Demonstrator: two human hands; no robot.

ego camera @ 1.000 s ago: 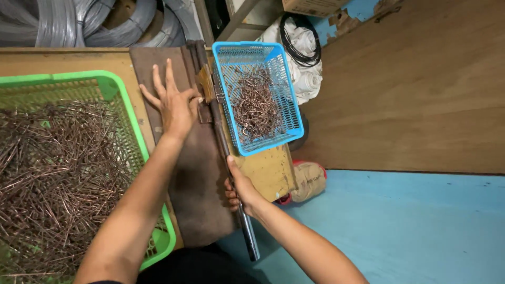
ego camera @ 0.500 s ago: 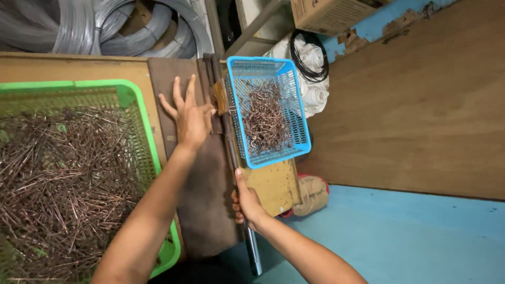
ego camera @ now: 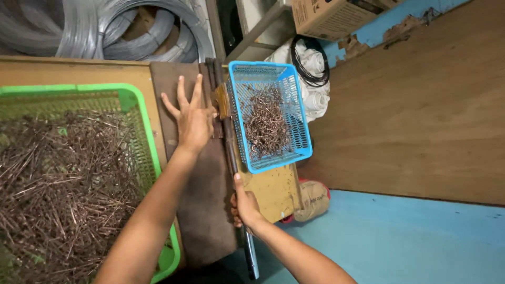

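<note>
My left hand point(ego camera: 192, 120) lies flat on a dark brown plate point(ego camera: 202, 205), fingers spread, its fingertips close to the hinge end of a long metal lever bar point(ego camera: 230, 152). My right hand point(ego camera: 244, 204) is closed around the lower part of that bar, thumb along it. A blue plastic basket point(ego camera: 300, 121) with bent brown wire pieces sits just right of the bar. A green plastic basket point(ego camera: 141, 121) full of straight brown wire rods lies to the left of my left arm.
Coils of grey wire point(ego camera: 100, 31) lie at the back. A wooden board point(ego camera: 276, 192) sits under the blue basket. A cardboard box point(ego camera: 336, 16), black cable point(ego camera: 313, 66) on white sacks, a brown wooden panel point(ego camera: 415, 115) and blue floor point(ego camera: 421, 242) are on the right.
The view has shifted a little; both hands hold their places, the left flat on the plate and the right on the bar.
</note>
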